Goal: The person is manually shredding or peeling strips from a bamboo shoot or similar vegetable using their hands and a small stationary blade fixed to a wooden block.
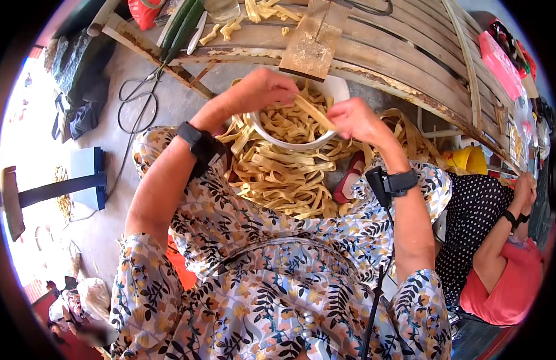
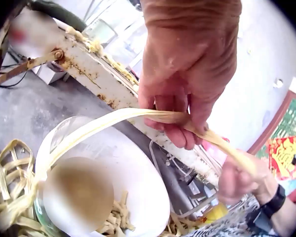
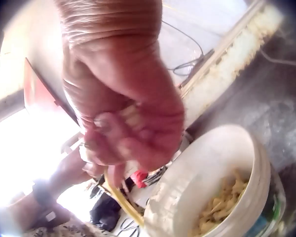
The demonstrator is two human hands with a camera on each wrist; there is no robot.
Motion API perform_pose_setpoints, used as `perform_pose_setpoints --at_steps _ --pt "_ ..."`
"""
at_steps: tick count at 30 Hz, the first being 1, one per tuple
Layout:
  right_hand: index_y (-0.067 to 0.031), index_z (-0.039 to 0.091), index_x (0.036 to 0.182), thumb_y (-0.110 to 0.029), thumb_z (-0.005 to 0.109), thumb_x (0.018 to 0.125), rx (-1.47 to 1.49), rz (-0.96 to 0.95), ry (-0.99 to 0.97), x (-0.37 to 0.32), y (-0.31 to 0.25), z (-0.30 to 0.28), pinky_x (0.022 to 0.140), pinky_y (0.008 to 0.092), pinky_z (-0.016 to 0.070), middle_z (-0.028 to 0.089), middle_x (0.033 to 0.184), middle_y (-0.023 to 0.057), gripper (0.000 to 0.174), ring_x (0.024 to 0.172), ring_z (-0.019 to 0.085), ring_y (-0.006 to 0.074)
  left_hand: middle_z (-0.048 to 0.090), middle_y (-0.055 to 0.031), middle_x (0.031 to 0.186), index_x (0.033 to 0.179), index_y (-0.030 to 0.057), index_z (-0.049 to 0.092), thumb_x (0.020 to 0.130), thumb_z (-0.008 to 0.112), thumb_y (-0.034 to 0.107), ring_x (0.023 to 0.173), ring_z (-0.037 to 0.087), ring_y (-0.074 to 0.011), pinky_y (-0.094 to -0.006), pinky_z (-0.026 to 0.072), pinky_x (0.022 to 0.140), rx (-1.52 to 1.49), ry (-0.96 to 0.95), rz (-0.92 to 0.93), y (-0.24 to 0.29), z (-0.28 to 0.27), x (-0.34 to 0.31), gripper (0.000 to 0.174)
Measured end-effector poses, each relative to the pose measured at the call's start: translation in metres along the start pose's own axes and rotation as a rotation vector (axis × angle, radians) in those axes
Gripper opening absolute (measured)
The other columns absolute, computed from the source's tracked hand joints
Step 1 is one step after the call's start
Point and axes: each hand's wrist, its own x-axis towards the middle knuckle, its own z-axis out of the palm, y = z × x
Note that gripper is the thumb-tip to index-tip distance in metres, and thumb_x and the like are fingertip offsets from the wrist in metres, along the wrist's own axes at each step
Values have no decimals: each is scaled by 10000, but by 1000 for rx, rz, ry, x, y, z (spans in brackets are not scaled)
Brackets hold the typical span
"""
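A pale yellow flat strip [image 1: 314, 112] is stretched between my two hands over a white bucket [image 1: 339, 89]. My left hand [image 1: 267, 90] pinches one part of it, thumb against fingers. In the left wrist view a length of the strip [image 2: 96, 122] trails from that hand down past the bucket's rim. My right hand [image 1: 355, 122] holds the other end with curled fingers, which partly hide it in the right wrist view. Short, knotted-looking yellow pieces [image 3: 224, 201] lie inside the bucket. A heap of long loose strips [image 1: 284, 177] spreads in front of it, near my knees.
Beyond the bucket stands a slatted wooden bench [image 1: 398, 45] with a rusty metal frame. On it lie a dusty board [image 1: 314, 42], long green vegetables [image 1: 182, 30] and several yellow pieces [image 1: 230, 28]. Another person [image 1: 500, 276] sits at the right, near a yellow container [image 1: 467, 159].
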Motion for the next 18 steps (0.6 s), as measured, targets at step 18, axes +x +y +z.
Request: perform_pose_setpoints --at_steps 18 --pt "-57 604 1047 -182 653 768 122 -284 218 -7 -37 21 559 218 457 593 762 51 309 635 593 98 559 -32 753 1021 65 540 758 606 429 555 445 -54 -166 363 478 -1441 -353 -99 -2 67 11 454"
